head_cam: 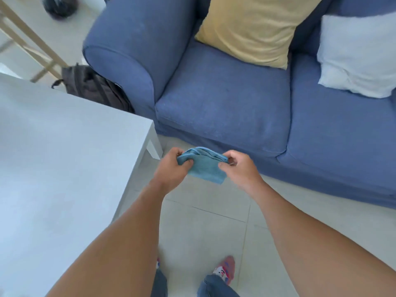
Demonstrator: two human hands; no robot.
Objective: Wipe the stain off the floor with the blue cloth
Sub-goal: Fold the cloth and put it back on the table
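Observation:
The blue cloth (pixel 204 166) is folded and held in the air between both hands, above the pale tiled floor (pixel 203 221). My left hand (pixel 171 168) pinches its left edge with thumb and fingers. My right hand (pixel 239 167) pinches its right edge. I see no stain on the visible tiles. My feet in patterned slippers (pixel 225 270) stand on the floor below the arms.
A white low table (pixel 64 168) fills the left side, its corner leg close to my left hand. A blue sofa (pixel 225 108) with a yellow cushion (pixel 252 28) and a white cushion (pixel 360 54) runs across the far side. A dark backpack (pixel 94 86) leans against the sofa arm.

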